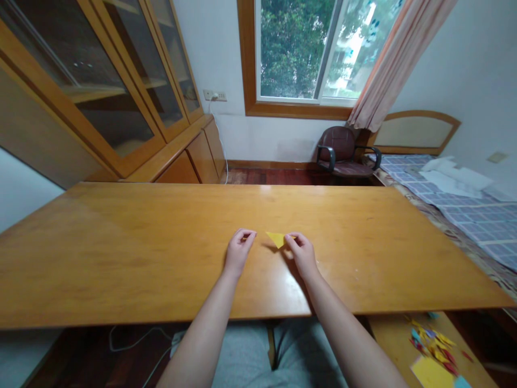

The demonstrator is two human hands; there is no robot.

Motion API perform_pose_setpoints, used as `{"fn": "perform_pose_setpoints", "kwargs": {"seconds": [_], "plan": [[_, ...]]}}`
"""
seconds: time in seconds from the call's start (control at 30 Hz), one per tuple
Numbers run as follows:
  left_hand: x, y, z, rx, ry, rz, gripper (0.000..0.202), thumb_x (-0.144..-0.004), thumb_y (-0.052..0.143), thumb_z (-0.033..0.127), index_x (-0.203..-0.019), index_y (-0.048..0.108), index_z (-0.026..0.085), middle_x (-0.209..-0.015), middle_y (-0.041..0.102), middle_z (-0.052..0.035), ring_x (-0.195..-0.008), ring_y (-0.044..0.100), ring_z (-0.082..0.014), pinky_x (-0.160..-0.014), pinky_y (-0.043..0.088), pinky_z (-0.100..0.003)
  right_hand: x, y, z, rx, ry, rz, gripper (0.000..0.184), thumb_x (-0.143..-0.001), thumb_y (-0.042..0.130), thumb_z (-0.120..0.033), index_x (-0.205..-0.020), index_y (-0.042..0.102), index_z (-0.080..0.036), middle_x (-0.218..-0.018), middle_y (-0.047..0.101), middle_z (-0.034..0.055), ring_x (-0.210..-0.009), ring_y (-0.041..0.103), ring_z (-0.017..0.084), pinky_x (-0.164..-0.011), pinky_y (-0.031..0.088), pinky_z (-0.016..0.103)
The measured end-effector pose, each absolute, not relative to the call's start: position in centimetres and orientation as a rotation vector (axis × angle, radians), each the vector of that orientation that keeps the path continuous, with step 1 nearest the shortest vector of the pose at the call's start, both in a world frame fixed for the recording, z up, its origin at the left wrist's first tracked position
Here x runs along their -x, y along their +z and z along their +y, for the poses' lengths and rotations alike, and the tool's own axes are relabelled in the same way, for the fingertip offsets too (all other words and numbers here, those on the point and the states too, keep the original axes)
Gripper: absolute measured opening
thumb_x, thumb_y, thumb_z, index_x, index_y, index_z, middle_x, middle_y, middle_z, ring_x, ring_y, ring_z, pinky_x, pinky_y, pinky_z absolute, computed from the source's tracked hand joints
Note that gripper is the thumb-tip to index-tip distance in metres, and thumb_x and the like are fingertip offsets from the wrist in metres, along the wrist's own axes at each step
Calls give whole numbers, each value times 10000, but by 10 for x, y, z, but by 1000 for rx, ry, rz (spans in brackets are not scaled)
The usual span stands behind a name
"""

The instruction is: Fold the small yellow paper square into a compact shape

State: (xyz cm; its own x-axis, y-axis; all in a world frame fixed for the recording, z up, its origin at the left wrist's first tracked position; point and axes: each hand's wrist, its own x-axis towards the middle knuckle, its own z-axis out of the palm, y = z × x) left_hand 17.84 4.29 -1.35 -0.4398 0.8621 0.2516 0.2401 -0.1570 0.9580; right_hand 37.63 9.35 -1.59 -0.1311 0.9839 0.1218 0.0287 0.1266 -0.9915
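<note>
Polished wooden tabletop (133,253) stretches across the whole view, and closest to the camera, below its near edge, are the person's legs in grey cloth (246,355). At the lower right, a lower wooden surface (388,335) carries a heap of small coloured pieces (434,342), with a yellow sheet (432,373) and the corner of a blue sheet (461,382) beside it; they are probably kept there to be within reach of the right side while leaving the tabletop to the hands.

Over the tabletop, the 2 hands face each other, a little apart. The right hand (302,252) pinches the yellow paper (276,238) between thumb and fingertips at its right end, so a pointed part sticks out towards the left hand (238,252). That grip likely leaves most of the paper exposed for the other hand. A shadow (270,248) under the paper suggests it is raised slightly. The left hand has thumb and fingertips drawn together, just beside the paper's tip but not touching it; nothing can be made out between them.

Farther off, a glass-fronted cabinet (177,141) lines the left, a bed (464,205) the right, and beyond are a dark armchair (341,145), a pink curtain (398,59) and a window (291,48)
</note>
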Motion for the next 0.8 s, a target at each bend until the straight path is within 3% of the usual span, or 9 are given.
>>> {"fn": "perform_pose_setpoints", "kwargs": {"seconds": [0.17,0.43,0.63,0.8], "plan": [[-186,-8,42,-1420,1555,1550,165,-852,619,299,-956,684,188,-974,645,-57,-901,624,-172,-725,512,-257,-375,-15,92,1051,1171,-1511,259,-819,639,-427,-831,701,-176,-779,696,47,-718,623,188,-682,491,293],[-190,-5,40,-1679,1364,1556,154,-872,616,290,-791,687,179,-790,650,-36,-763,601,-160,-697,467,-267,-374,-12,92,1019,1009,-1740,205,-849,622,-370,-835,706,-183,-790,693,48,-702,615,179,-674,482,295],[-195,-4,39,-1781,1332,1581,152,-884,598,278,-802,690,189,-787,648,-32,-752,603,-154,-686,471,-259,-372,-9,90,885,833,-1907,116,-859,624,-292,-858,704,-208,-837,694,57,-815,626,198,-759,489,329],[-196,-5,37,-1836,1342,1577,138,-890,598,262,-814,690,193,-792,643,-30,-752,599,-150,-683,476,-253,-370,-7,88,864,757,-1954,109,-859,629,-266,-790,701,-220,-782,688,48,-781,613,201,-748,480,341]]}}
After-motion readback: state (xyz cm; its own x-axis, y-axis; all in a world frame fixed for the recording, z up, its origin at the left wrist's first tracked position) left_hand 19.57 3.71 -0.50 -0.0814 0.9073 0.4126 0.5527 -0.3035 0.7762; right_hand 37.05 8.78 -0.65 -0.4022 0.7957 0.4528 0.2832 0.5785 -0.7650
